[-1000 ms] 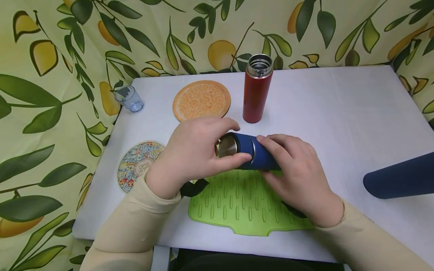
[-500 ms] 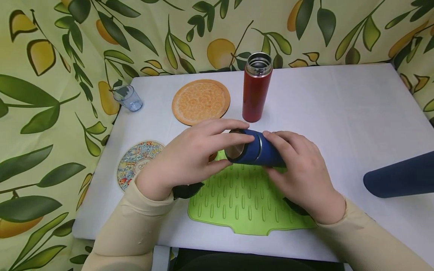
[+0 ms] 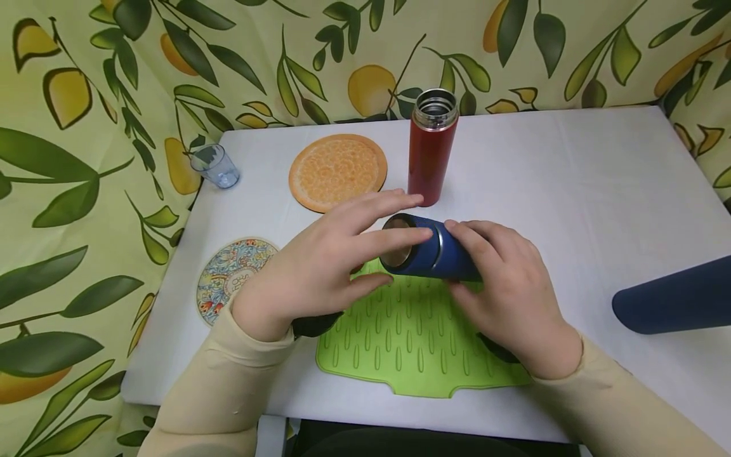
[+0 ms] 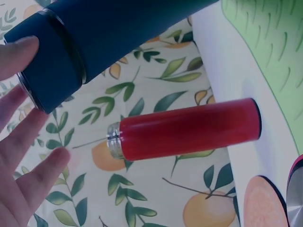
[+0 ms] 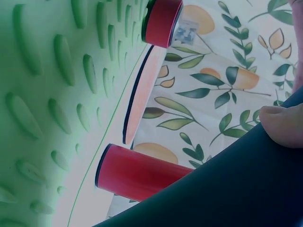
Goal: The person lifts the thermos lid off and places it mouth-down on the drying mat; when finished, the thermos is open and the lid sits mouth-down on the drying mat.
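A blue thermos bottle (image 3: 454,257) lies sideways over the green mat, its lid end (image 3: 419,257) to the left with a steel disc on top. My right hand (image 3: 508,279) grips its body, thumb below and fingers above; the right wrist view shows one fingertip (image 5: 281,125) on the wall. A silver ring divides lid from body in the left wrist view. My left hand (image 3: 320,263) is spread at the lid, with straight fingers and the thumb held apart. One fingertip (image 4: 23,52) lies against the lid's side there.
An uncapped red thermos bottle (image 3: 432,152) stands behind the hands. A red cap with a steel top (image 5: 163,22) stands beyond the green mat (image 3: 400,355). Around are an orange round mat (image 3: 338,171), patterned coaster (image 3: 228,279), glass (image 3: 217,166) and dark-blue cylinder (image 3: 674,298).
My left hand has loosened from around the lid and its fingers have spread. The blue bottle has shifted slightly right and up, and my right hand keeps its grip on it.
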Available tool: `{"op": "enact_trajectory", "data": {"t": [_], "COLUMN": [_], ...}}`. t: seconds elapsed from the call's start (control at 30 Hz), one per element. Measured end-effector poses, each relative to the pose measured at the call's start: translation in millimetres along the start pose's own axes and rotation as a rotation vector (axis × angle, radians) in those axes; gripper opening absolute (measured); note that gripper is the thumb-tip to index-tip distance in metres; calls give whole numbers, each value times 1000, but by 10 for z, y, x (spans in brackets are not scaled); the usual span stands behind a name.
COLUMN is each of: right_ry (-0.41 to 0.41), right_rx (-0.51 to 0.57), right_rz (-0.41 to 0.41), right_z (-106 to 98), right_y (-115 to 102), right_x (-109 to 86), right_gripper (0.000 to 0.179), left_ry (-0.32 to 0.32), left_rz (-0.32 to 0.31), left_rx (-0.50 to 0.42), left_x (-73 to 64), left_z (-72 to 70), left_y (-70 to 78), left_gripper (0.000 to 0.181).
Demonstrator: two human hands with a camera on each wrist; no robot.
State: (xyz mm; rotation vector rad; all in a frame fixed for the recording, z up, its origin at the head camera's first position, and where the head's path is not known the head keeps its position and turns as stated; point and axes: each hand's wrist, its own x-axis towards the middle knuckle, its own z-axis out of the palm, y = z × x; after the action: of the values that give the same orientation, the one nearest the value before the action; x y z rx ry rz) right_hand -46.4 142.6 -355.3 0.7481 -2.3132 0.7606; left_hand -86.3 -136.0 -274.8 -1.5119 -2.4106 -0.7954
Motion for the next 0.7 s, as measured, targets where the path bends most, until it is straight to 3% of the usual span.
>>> {"op": "enact_trajectory", "data": {"t": [0.1,0.23,0.47,0.7], "right_ry": [9,0,-47,-30], "right_rx": [13,5,-34,-36], "right_rz": [3,3,-10,10], "right_z": [4,-5,-28,-21], "right_y": [8,-11,-50,10], "right_x": [-1,2,19,23], "right_gripper": [88,86,75,84], "left_ry": [6,31,110,-11], "left_rz": [25,-9,-91,-15], "left_rx": [26,46,190,42], "left_x": [-11,-21,-31,-32], "left_z": [8,27,103,32], "left_y": [-1,-12,-46,-30], "left_gripper": [60,55,84,73]}}
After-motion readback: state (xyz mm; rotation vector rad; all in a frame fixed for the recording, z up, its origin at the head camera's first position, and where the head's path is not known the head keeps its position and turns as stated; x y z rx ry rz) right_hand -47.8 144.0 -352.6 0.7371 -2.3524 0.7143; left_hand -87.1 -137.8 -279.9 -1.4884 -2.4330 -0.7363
